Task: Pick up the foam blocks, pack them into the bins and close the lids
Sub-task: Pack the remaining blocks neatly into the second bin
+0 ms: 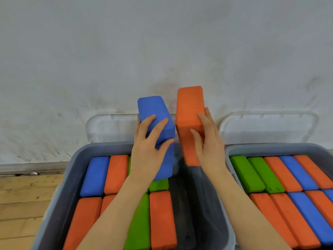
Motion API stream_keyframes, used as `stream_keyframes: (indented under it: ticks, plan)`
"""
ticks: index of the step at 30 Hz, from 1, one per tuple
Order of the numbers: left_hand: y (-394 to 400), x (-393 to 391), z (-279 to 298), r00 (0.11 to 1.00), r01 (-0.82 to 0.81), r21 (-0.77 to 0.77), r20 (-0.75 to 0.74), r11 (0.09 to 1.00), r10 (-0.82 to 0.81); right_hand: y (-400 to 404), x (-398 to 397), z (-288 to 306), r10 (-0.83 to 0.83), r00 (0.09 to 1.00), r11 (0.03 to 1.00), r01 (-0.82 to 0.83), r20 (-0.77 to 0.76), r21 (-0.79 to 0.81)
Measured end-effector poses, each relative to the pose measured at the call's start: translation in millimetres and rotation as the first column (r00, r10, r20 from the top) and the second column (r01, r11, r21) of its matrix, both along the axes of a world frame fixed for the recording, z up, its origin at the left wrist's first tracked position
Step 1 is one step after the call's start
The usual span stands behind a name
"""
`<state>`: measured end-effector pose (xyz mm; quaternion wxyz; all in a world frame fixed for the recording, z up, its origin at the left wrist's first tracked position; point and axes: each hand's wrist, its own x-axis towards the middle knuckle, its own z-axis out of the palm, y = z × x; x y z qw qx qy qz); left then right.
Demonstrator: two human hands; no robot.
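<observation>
In the head view, the centre of the frame holds both hands raised over the left bin (59, 186), each carrying one foam block on end. The left hand (149, 147) grasps a blue block (156, 112), fingers curled across its near face and thumb hidden behind; the block tilts slightly toward the left of the frame. The right hand (207, 141) grasps an orange block (189, 109) the same way, fingers wrapped over its near edge. The two blocks stand close together, almost touching at mid-height.

They appear to be held upright and side by side because the only bare floor in the left bin is the dark strip along its right side, below the hands; the rest is already filled with blue, orange and green blocks lying on edge in rows. Holding them narrow side down would probably let both slide into that gap together.

Both forearms rise from the bottom of the frame, converging toward the centre, wrists fairly straight.

At the right of the frame, the right bin (270, 147) looks fully packed. Behind each bin a translucent lid (111, 123) stands against the wall, so closing is not yet done.
</observation>
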<state>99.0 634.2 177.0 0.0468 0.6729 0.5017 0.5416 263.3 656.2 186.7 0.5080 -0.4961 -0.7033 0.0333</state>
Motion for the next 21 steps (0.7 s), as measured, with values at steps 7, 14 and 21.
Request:
stream_keyframes:
  ticks: [7, 14, 21]
  plan:
    - [-30, -45, 32, 0.998, -0.054, 0.041, 0.035, 0.998, 0.053, -16, -46, 27, 0.200, 0.976, 0.978, -0.194, -0.082, 0.081]
    - [-75, -88, -5, 0.986, -0.116, -0.187, -0.137, 0.975, 0.091, -39, -66, -18, 0.363, 0.920, 0.912, -0.319, 0.148, -0.257]
    - [-86, -103, 5, 0.937, -0.164, -0.423, -0.348, 0.891, 0.008, -34, -63, 0, 0.411, 0.862, 0.865, -0.264, 0.298, -0.427]
